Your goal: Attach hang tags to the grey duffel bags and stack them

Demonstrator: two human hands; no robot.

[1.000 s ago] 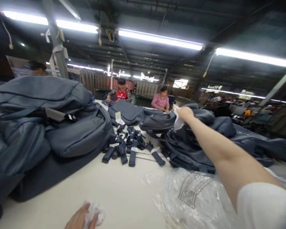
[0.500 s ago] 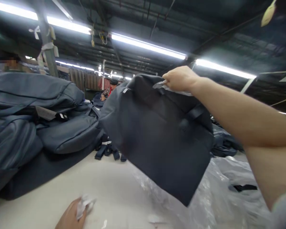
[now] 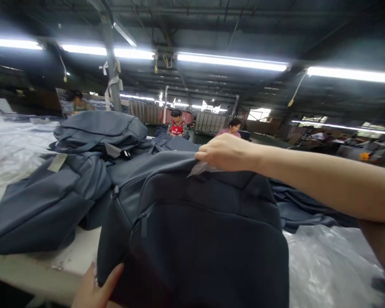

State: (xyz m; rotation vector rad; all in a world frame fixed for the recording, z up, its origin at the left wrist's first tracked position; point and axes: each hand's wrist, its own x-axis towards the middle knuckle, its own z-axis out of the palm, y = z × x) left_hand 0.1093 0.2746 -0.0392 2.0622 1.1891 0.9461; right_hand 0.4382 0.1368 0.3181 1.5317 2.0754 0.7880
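A dark blue-grey backpack [image 3: 205, 231] stands upright right in front of me on the white table [image 3: 73, 256]. My right hand [image 3: 224, 152] grips its top edge, fingers closed, with a small white scrap pinched against the fabric. My left hand [image 3: 94, 288] lies against the backpack's lower left side at the bottom of the view, thumb spread out; its fingers are hidden behind the bag.
A pile of the same backpacks [image 3: 83, 171] fills the table's left side. Clear plastic bags [image 3: 327, 261] lie to the right. More backpacks [image 3: 304, 209] lie beyond them. Two people [image 3: 177, 126] sit at the far end, another person [image 3: 73, 100] stands at back left.
My right hand has swung the backpack from the air down in front of me. My left hand has moved from the table to the bag's side, and its white scrap is out of sight.
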